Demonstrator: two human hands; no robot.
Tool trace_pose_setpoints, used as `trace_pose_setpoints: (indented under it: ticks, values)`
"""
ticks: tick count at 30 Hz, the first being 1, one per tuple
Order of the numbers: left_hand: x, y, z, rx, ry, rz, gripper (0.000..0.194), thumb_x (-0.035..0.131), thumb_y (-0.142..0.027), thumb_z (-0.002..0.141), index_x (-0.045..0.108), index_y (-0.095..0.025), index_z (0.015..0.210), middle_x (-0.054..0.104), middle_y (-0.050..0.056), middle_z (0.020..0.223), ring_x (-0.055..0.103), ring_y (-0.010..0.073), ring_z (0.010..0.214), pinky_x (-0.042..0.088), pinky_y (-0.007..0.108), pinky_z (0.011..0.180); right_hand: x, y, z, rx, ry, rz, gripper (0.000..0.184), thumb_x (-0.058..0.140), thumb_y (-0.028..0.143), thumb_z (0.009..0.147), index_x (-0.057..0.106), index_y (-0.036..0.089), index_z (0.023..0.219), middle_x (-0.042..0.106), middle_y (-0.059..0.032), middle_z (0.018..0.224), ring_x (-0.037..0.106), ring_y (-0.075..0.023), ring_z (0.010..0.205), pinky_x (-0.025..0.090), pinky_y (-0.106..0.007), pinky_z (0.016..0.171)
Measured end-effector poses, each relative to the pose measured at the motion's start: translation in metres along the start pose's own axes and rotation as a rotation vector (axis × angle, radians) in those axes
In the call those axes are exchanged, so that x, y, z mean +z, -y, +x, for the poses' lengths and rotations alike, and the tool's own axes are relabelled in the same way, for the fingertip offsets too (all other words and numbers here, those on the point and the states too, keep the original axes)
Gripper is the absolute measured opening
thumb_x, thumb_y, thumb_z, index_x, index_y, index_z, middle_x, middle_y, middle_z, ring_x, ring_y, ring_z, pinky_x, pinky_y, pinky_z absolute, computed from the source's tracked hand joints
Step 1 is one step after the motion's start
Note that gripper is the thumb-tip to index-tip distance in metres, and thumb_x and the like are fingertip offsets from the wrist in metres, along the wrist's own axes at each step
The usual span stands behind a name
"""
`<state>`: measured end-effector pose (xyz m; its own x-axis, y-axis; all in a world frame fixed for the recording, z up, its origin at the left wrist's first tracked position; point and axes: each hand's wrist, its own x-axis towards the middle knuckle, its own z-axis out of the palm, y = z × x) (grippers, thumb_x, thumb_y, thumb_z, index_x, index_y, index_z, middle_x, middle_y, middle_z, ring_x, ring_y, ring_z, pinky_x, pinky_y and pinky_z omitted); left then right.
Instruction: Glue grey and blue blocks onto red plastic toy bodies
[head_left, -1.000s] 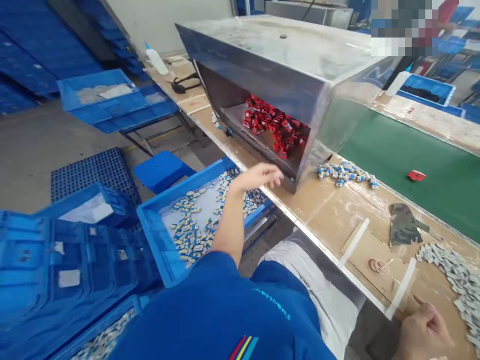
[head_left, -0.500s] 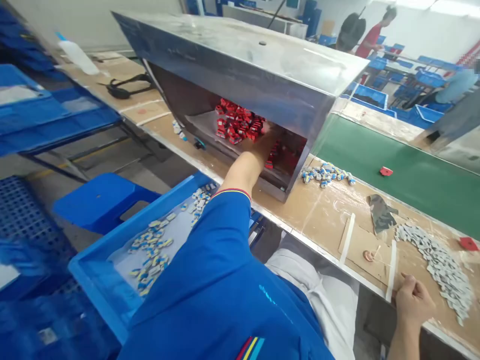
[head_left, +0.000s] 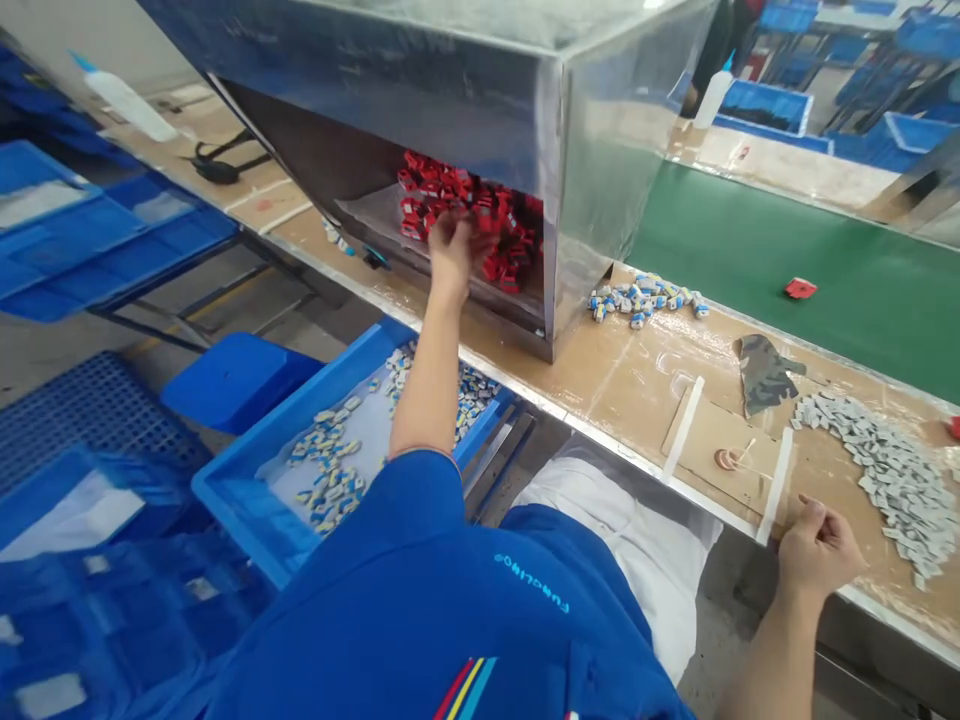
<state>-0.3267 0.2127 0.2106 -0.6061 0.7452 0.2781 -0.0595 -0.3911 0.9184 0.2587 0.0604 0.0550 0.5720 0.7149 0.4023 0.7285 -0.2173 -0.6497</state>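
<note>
My left hand (head_left: pixel 454 245) reaches into the open front of a metal box (head_left: pixel 465 110), over a heap of small red plastic pieces (head_left: pixel 431 185). Its fingers are smeared by motion, so their grip does not show. At the bench edge my right hand (head_left: pixel 817 540) is closed with curled fingers; anything inside it is hidden. Beside it lies a cardboard piece (head_left: pixel 694 465) held by white tape strips, with a small round brown item (head_left: pixel 727 459) and thin sticks on it. A spread of small grey pieces (head_left: pixel 892 470) covers the bench to the right.
Below the bench at left sits a blue tray (head_left: pixel 225 500) holding small white, blue and yellow pieces. Similar pieces (head_left: pixel 645 298) lie right of the metal box. One red piece (head_left: pixel 801 288) rests on the green belt (head_left: pixel 720 240). A blue stool (head_left: pixel 236 380) stands at left.
My left hand has come from deep in the box's right side leftward and toward its front opening. The view has shifted. My right hand stays closed at the bench edge.
</note>
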Motion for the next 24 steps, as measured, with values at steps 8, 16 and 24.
trace_pose_setpoints:
  ticks: [8,16,24]
  values:
    - [-0.018,-0.007,-0.214,-0.449,0.218,-0.137,0.042,0.074,-0.054,0.09,0.061,-0.023,0.115,0.073,-0.001,0.072,0.071,0.0155,0.055,0.049,0.021,0.046,0.002,0.008,0.005,-0.037,0.009,0.049,0.032,0.055,0.057,0.081,0.069,0.029,0.074,0.062,-0.011,0.061,0.059,-0.0327,0.056,0.043,-0.05,0.057]
    - [0.09,0.033,-0.285,-0.993,0.628,-0.484,0.059,0.096,-0.047,0.071,0.071,-0.019,0.116,0.074,0.006,0.105,0.069,0.0099,0.071,0.053,0.02,0.062,-0.004,0.011,-0.007,0.005,0.087,0.015,0.055,0.045,0.062,0.093,0.076,0.017,0.09,0.065,-0.0059,0.066,0.056,-0.0188,0.058,0.043,-0.034,0.059]
    - [0.126,0.071,-0.299,-0.98,0.857,-0.366,0.06,0.098,-0.035,0.067,0.076,-0.017,0.12,0.071,0.004,0.087,0.065,0.0122,0.076,0.052,0.022,0.067,-0.005,0.023,-0.006,-0.013,0.187,0.08,0.05,0.048,0.059,0.099,0.075,0.018,0.088,0.069,-0.0027,0.068,0.055,-0.0141,0.057,0.041,-0.028,0.059]
